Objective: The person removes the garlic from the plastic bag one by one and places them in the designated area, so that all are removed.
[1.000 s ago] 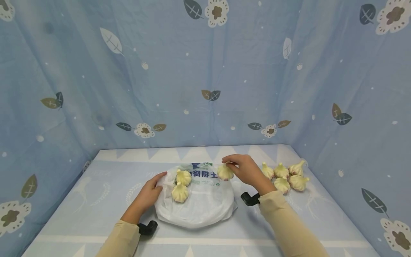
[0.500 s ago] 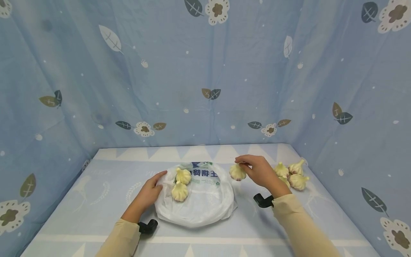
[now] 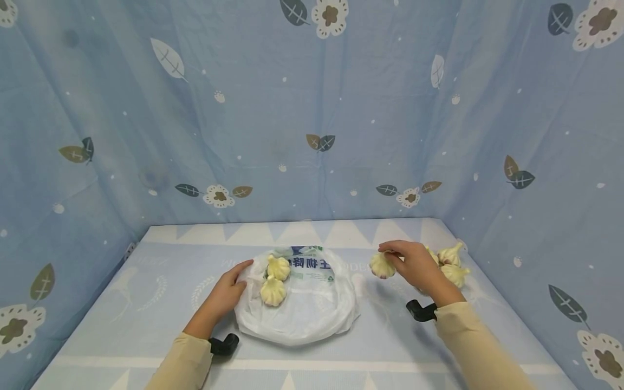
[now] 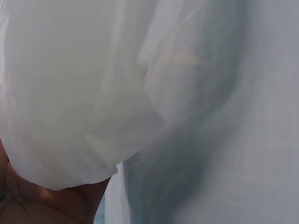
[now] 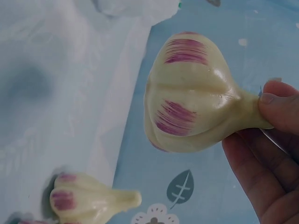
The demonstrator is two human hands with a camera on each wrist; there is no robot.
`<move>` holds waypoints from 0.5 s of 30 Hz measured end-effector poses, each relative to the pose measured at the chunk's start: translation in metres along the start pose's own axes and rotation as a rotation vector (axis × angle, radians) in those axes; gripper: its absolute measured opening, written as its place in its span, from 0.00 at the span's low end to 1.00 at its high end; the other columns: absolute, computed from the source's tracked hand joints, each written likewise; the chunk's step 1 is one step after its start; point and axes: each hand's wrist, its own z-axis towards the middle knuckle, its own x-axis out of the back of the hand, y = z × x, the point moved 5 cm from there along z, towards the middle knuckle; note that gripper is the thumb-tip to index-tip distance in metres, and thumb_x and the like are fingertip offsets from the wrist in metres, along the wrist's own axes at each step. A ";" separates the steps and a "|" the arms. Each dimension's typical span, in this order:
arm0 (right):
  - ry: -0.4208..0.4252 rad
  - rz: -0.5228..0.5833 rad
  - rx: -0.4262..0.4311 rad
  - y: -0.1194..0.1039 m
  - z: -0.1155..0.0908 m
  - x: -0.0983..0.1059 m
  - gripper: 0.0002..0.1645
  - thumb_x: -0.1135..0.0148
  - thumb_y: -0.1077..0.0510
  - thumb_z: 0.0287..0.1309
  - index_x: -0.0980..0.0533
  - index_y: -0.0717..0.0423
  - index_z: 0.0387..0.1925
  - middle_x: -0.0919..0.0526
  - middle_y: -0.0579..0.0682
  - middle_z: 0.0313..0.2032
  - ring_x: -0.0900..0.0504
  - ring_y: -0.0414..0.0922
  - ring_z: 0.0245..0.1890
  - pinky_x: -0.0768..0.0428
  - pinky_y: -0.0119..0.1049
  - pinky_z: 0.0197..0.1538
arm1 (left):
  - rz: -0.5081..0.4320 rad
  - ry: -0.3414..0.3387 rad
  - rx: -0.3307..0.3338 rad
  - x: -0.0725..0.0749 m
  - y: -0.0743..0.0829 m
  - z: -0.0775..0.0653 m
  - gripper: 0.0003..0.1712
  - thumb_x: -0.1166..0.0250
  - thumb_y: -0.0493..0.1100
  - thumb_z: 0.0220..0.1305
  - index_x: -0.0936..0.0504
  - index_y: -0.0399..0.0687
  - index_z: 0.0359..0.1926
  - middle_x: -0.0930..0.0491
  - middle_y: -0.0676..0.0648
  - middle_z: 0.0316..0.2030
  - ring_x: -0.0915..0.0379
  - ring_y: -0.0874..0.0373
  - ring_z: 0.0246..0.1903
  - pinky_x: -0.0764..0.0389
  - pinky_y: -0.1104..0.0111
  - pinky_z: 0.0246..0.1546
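A white plastic bag [image 3: 297,325] lies spread open, with two garlic bulbs [image 3: 273,291] at its left side. My left hand [image 3: 221,295] holds the bag's left edge; in the left wrist view the white film hides most of the fingers. My right hand [image 3: 416,265] pinches another garlic bulb [image 3: 382,266] by its stem, held above the table right of the bag. Purple streaks mark this bulb in the right wrist view, where thumb and fingers [image 5: 275,107] close on the stem.
More garlic bulbs [image 3: 454,275] sit at the table's right side, partly hidden behind my right hand. One loose garlic bulb [image 5: 86,198] shows low in the right wrist view. Blue patterned curtains [image 3: 312,108] enclose the back and sides of the table [image 3: 146,325].
My right hand has moved right, from over the bag toward the other garlic bulbs, carrying its bulb along. The left hand, the bag and the two bulbs in it stay put.
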 end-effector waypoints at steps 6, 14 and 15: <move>-0.003 0.012 -0.035 0.012 -0.011 0.006 0.14 0.37 0.66 0.58 0.17 0.53 0.46 0.13 0.51 0.47 0.13 0.50 0.43 0.15 0.42 0.42 | 0.003 0.003 -0.011 0.001 0.000 0.002 0.33 0.57 0.32 0.69 0.43 0.51 0.74 0.50 0.37 0.75 0.59 0.39 0.75 0.52 0.44 0.72; -0.029 -0.006 -0.085 0.023 -0.023 0.005 0.13 0.37 0.66 0.58 0.17 0.53 0.44 0.14 0.55 0.47 0.14 0.52 0.43 0.15 0.42 0.40 | -0.015 0.005 -0.018 0.001 0.002 0.001 0.33 0.56 0.32 0.68 0.41 0.50 0.73 0.49 0.37 0.74 0.58 0.39 0.75 0.52 0.44 0.72; -0.031 -0.010 -0.090 0.025 -0.024 0.005 0.12 0.37 0.66 0.58 0.17 0.54 0.44 0.14 0.55 0.47 0.14 0.52 0.43 0.15 0.42 0.40 | -0.010 0.004 -0.022 0.001 0.001 0.001 0.33 0.56 0.32 0.68 0.42 0.50 0.74 0.48 0.36 0.74 0.58 0.38 0.74 0.52 0.43 0.72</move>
